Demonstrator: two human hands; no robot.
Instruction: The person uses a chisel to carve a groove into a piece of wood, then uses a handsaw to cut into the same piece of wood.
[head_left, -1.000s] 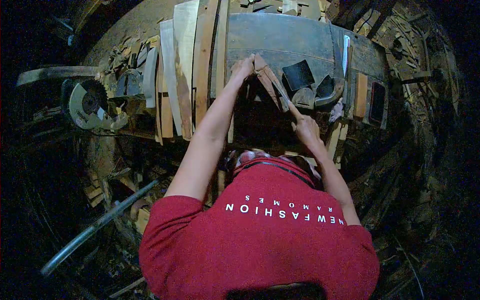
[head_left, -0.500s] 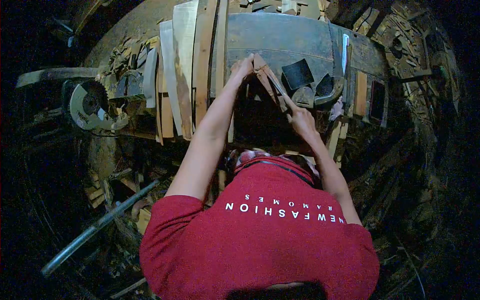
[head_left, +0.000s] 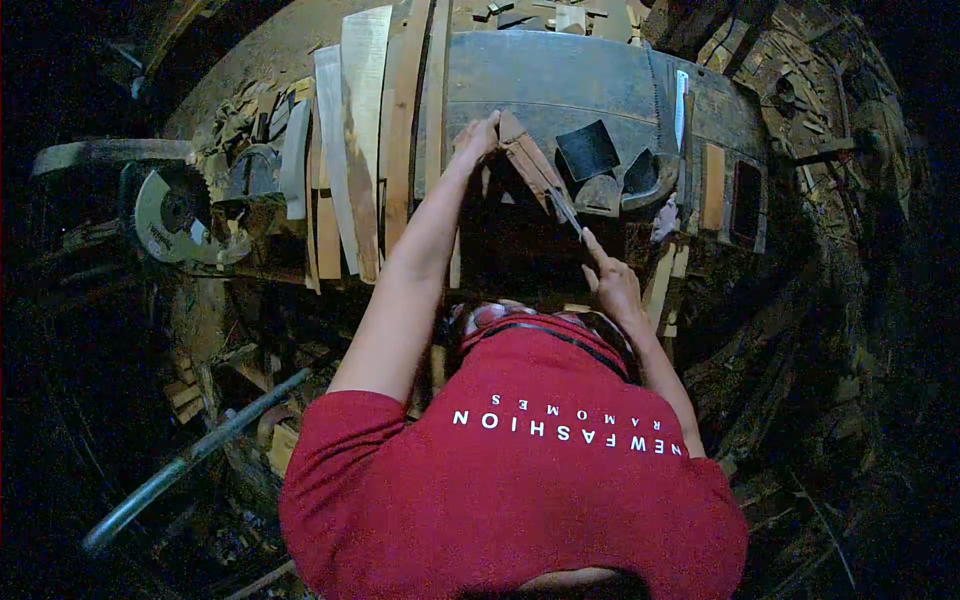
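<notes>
My left hand [head_left: 480, 138] is closed at the far end of a reddish-brown piece of wood [head_left: 527, 157], which slants over the front edge of the bench. In my right hand [head_left: 612, 283] is a long, narrow metal tool that looks like a file [head_left: 567, 209]. Its far end lies against the near end of the wood, and its handle is mostly hidden by my fingers. To the right of the wood lie a dark square sheet [head_left: 588, 151] and a dark curved piece [head_left: 645, 178].
Several long boards [head_left: 362, 100] lie side by side at the left of the metal-topped bench [head_left: 550, 75]. Further left is a circular saw blade with a guard [head_left: 170, 215]. A wooden strip [head_left: 713, 187] and a dark flat rectangle [head_left: 747, 200] lie at the right. A metal pipe [head_left: 200, 455] slants at lower left.
My right hand has drawn the file back toward my body, down along the wood. My left hand and the wood stay nearly in place; the view has shifted slightly.
</notes>
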